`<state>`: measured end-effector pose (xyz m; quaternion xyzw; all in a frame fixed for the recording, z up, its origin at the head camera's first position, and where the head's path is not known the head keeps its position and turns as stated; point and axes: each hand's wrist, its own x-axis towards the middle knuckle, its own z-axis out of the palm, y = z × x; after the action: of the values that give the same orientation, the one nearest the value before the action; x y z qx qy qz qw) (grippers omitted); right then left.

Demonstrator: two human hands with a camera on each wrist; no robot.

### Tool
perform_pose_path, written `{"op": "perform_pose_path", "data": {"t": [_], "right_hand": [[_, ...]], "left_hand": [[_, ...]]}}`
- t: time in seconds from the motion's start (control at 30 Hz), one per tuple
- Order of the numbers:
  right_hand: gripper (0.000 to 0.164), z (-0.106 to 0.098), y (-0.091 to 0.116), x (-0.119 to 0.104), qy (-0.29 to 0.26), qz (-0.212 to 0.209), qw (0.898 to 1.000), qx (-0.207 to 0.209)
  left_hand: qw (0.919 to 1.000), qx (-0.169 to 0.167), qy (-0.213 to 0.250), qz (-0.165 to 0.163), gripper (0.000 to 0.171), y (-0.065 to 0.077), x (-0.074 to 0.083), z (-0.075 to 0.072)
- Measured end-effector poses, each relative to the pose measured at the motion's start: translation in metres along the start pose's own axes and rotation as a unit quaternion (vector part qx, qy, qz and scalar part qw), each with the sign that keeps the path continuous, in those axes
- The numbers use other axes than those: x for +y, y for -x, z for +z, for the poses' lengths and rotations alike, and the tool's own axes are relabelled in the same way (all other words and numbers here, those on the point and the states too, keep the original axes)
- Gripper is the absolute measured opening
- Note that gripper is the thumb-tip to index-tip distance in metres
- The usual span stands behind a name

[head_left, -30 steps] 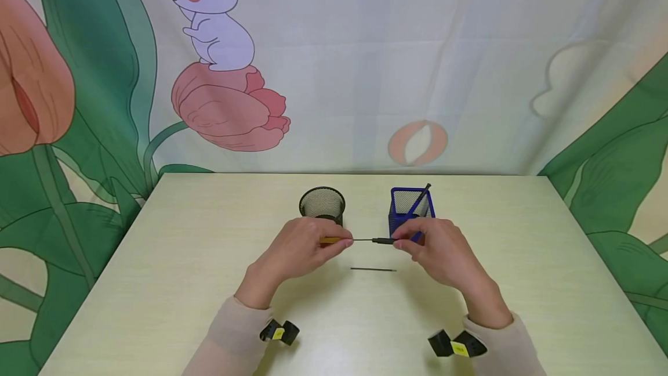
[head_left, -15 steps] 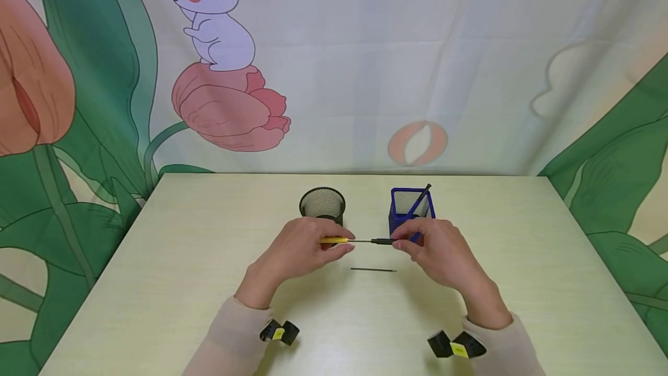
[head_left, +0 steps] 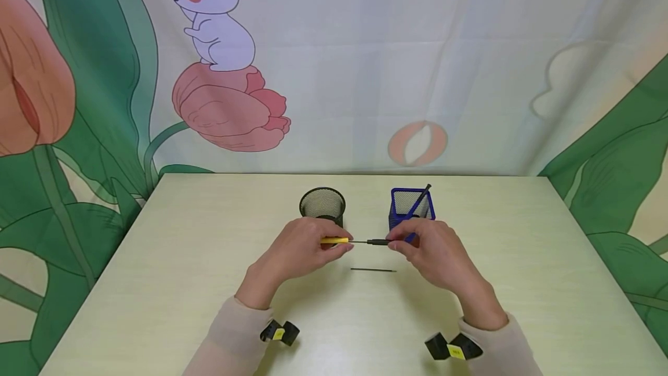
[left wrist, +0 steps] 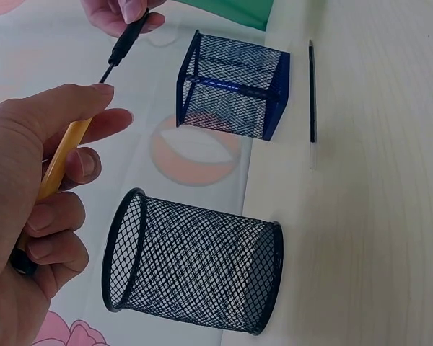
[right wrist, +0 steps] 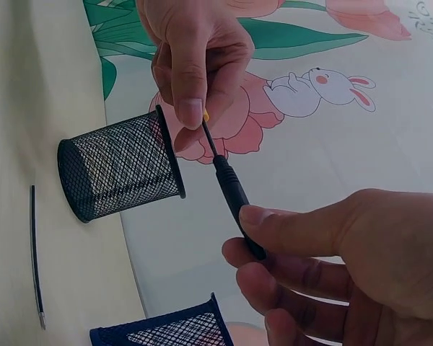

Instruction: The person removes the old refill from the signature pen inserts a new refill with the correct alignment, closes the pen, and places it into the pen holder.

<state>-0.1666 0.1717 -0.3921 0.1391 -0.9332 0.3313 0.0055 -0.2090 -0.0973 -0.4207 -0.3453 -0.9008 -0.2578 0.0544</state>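
Observation:
My left hand grips a yellow pen barrel, fingers curled round it and its black rear end showing below. From the barrel's front a thin dark refill runs straight into a ribbed black pen grip. My right hand pinches that grip between thumb and fingers. A short stretch of bare refill shows between barrel and grip. Both hands are raised above the table. Below them another pen refill lies flat, dark with a pale end.
Behind my left hand stands a round black mesh pen cup. A square blue mesh pen holder, with a blue pen leaning in it, stands behind my right hand. A printed curtain hangs along the table's back edge.
My right hand has shifted slightly left with the black grip, narrowing its gap to the yellow barrel. My left fingertips now leave the barrel's front end more exposed; the refill on the table has not moved.

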Motion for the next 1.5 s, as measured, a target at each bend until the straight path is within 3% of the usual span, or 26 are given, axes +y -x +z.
{"op": "perform_pose_path", "data": {"t": [1.5], "right_hand": [[0.008, 0.012, -0.002, -0.007, -0.006, -0.042, 0.999, 0.030]], "left_hand": [[0.9997, -0.009, 0.007, 0.023, 0.020, -0.001, 0.002, 0.002]]}}
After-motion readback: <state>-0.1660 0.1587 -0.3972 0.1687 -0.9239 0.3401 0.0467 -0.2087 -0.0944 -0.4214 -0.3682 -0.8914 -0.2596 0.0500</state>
